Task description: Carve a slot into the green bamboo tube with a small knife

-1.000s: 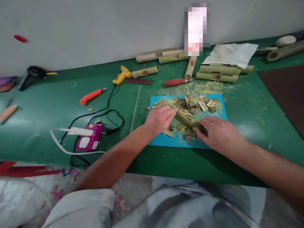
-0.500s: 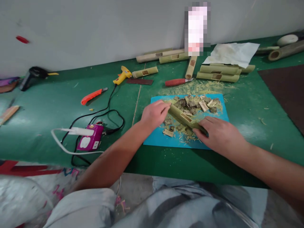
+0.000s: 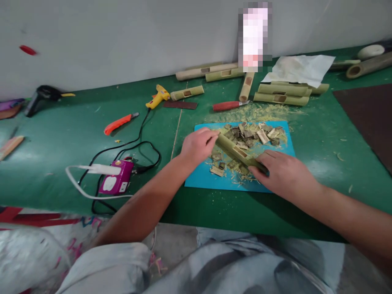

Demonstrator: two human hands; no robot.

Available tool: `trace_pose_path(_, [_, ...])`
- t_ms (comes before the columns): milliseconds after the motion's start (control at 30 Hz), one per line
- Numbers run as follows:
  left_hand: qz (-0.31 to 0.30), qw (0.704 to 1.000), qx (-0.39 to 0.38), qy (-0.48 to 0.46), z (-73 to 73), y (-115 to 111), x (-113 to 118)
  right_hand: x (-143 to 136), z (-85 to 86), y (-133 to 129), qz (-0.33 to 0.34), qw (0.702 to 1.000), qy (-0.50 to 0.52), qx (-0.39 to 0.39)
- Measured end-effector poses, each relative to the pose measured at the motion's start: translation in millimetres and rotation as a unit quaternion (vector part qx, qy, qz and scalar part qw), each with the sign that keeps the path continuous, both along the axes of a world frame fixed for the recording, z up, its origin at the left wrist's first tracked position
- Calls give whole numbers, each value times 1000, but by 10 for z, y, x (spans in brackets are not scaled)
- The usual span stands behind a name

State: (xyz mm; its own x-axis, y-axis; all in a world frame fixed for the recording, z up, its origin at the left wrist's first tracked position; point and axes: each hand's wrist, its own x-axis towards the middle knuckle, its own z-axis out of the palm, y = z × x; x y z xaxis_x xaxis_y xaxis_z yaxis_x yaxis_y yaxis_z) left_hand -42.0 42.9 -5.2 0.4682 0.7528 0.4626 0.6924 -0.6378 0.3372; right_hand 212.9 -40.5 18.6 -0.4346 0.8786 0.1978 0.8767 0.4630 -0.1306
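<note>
A green bamboo tube (image 3: 229, 148) with a rectangular opening in its upper side lies slantwise over a blue sheet (image 3: 196, 177). My right hand (image 3: 281, 169) is closed round its lower right end. At its upper left end, my left hand (image 3: 199, 145) has thumb and fingers pinched on the tube's end. Bamboo chips (image 3: 245, 134) and thin shavings lie on the sheet around the tube. Behind the sheet rests a red-handled knife (image 3: 226, 106).
On the green table (image 3: 61, 134) are an orange cutter (image 3: 118, 124), a yellow glue gun (image 3: 158, 97), a purple power adapter (image 3: 118, 177) with cables, and a black tool (image 3: 43, 96). More bamboo tubes (image 3: 281, 99) lie at the back, some under white paper (image 3: 300, 69).
My left hand has shifted very slightly to the left at the tube's end. My right hand and the tube look nearly unmoved.
</note>
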Motion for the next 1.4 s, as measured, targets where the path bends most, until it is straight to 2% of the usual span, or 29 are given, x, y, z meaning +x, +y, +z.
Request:
trace_pose_path(67, [9,1000,7,13,6,-9,-4,3,6,-3,1,1000,-3,-2])
trace_pose_path(133, [-10,1000,8,22,10,-27,0,5,13,-5,5,1000,-4,-7])
trace_pose_path(267, [-4,1000,10,2,14,-64,22,7,17,-5,3,1000,-7,1])
trace_pose_path(400, [-44,999,-18,-12,18,-80,26,5,6,-1,11,1000,-1,4])
trace_pose_path(500, [-20,1000,-6,-18,20,-65,10,3,3,-1,11,1000,2,6])
trace_pose_path(633, [-28,999,3,17,22,-51,-3,1,7,-4,17,1000,-1,14])
trace_pose_path(733, [-11,998,31,46,23,-60,6,-2,15,-9,14,1000,-9,16])
trace_pose_path(833, [-42,996,31,68,19,-80,27,-6,25,-13,8,1000,-7,5])
trace_pose_path(967, [-21,999,23,44,20,-87,44,-7,24,-13,7,1000,1,-3])
trace_pose_path(1100, [-68,997,5,37,35,-79,39,-14,16,-17,11,1000,-7,14])
trace_pose_path(1200, [-29,999,21,18,41,-71,32,-21,20,-28,15,999,-13,28])
trace_pose_path(1333, [-72,997,13,30,38,-79,43,-19,27,-35,26,999,-19,29])
trace_pose_path(1400, [-54,998,19,20,35,-81,46,-17,27,-32,20,999,-22,23])
